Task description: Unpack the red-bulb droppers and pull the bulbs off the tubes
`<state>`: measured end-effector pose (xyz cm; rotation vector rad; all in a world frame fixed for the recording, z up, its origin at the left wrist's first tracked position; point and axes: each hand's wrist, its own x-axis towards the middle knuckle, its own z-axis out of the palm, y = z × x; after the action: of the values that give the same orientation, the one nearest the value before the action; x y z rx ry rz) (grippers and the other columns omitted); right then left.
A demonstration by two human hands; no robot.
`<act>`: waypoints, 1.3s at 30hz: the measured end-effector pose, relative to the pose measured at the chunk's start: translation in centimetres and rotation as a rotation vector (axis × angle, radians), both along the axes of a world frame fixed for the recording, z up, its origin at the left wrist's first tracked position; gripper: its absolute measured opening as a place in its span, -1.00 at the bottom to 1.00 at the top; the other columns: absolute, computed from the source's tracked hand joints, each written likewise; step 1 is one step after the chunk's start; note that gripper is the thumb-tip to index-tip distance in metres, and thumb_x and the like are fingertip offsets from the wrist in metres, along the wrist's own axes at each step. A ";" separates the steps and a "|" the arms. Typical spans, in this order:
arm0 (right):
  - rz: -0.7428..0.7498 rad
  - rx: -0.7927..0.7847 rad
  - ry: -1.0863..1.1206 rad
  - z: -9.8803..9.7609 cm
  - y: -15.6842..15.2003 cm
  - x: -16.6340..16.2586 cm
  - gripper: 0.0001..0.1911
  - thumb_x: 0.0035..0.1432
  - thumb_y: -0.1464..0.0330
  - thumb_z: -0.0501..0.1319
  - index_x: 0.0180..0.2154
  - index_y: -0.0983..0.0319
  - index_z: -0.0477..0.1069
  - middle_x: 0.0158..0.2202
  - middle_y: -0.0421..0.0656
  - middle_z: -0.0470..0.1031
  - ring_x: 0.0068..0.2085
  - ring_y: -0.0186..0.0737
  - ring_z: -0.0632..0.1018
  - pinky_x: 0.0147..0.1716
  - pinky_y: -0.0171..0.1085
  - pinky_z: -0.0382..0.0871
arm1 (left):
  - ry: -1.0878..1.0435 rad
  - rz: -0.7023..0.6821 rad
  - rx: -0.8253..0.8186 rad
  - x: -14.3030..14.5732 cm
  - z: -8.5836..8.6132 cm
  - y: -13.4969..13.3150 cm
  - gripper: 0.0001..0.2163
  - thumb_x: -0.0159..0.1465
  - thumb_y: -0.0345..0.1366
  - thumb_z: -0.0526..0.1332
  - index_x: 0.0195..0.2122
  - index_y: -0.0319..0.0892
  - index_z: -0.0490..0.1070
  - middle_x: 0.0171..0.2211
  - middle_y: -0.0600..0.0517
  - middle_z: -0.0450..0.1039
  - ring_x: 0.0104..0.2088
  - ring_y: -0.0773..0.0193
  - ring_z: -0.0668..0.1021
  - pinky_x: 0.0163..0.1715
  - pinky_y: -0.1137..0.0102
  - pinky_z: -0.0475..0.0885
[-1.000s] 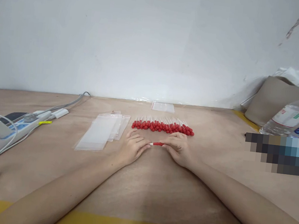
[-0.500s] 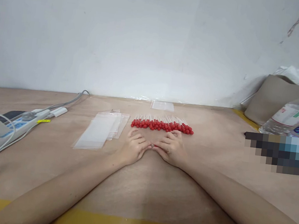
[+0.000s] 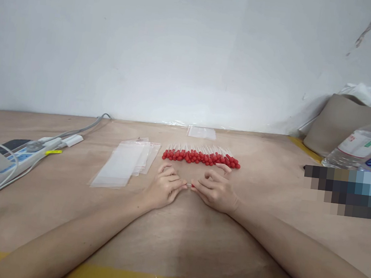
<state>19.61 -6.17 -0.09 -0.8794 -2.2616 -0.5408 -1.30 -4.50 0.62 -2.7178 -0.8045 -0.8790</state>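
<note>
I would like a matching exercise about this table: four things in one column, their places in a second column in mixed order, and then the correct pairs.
Things:
1. red-tipped sticks
2. clear bags
3. water bottle
4. power strip

Places:
A. at the right edge of the view
B. in a row just beyond the left hand and the right hand
C. at the far left, with cables
D. stacked to the left of the row

Pairs: 1-B, 2-D, 3-A, 4-C
</note>
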 end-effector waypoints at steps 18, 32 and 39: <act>-0.050 -0.096 0.250 -0.5 1.3 3.0 -0.80 0.14 0.26 0.11 -0.32 0.14 0.49 -0.43 -0.17 0.52 -0.40 -0.29 0.41 -0.27 -0.19 0.22 | -0.067 0.067 -0.115 -1.3 -0.4 0.5 -0.79 0.29 -0.31 0.01 -0.29 -0.18 0.43 -0.45 0.02 0.42 -0.41 0.31 0.42 -0.33 0.39 0.31; -0.290 -0.384 0.489 -1.4 2.7 5.9 -0.92 -0.01 0.35 0.11 -0.44 0.23 0.30 -0.52 -0.19 0.36 -0.55 -0.33 0.37 -0.56 -0.31 0.26 | -0.152 0.079 -0.130 1.6 -0.8 1.6 -0.72 0.21 -0.50 -0.05 -0.08 -0.21 0.28 -0.34 0.00 0.26 -0.37 0.33 0.38 -0.33 0.43 0.36; -0.291 -0.381 0.533 -1.7 2.8 6.5 -0.82 0.00 0.25 0.14 -0.50 0.22 0.34 -0.55 -0.19 0.36 -0.58 -0.34 0.36 -0.59 -0.32 0.24 | -0.097 0.067 -0.076 4.5 -1.0 2.5 -0.87 0.17 -0.47 0.01 -0.43 -0.21 0.31 -0.43 0.02 0.26 -0.44 0.32 0.40 -0.39 0.41 0.37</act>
<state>26.11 -3.41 -1.78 -1.3699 -1.7763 0.0228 3.18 -1.99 -0.41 -2.7120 -0.9614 -0.9920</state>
